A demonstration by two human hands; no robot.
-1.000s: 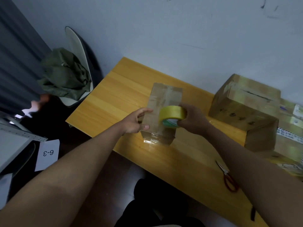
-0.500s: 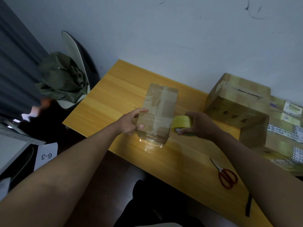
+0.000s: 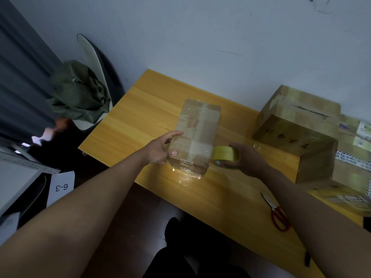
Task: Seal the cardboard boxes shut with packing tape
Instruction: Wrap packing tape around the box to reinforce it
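A small cardboard box (image 3: 196, 129) with shiny tape strips across its top lies on the yellow wooden table (image 3: 140, 117). My left hand (image 3: 160, 149) grips the box's near left corner, thumb on top. My right hand (image 3: 245, 159) holds a yellow roll of packing tape (image 3: 223, 154) against the box's near right side, low by the table top. Whether a strip runs from the roll to the box I cannot tell.
A larger taped box (image 3: 297, 125) and several more cartons (image 3: 353, 157) stack at the right. Red-handled scissors (image 3: 278, 214) lie near the front edge by my right forearm. A chair with a green cloth (image 3: 78, 93) stands left of the table, beside a label reading 6-3 (image 3: 61, 187).
My right hand has carried the tape roll from over the box's near top down and right to its right side. My left hand keeps its hold on the box.
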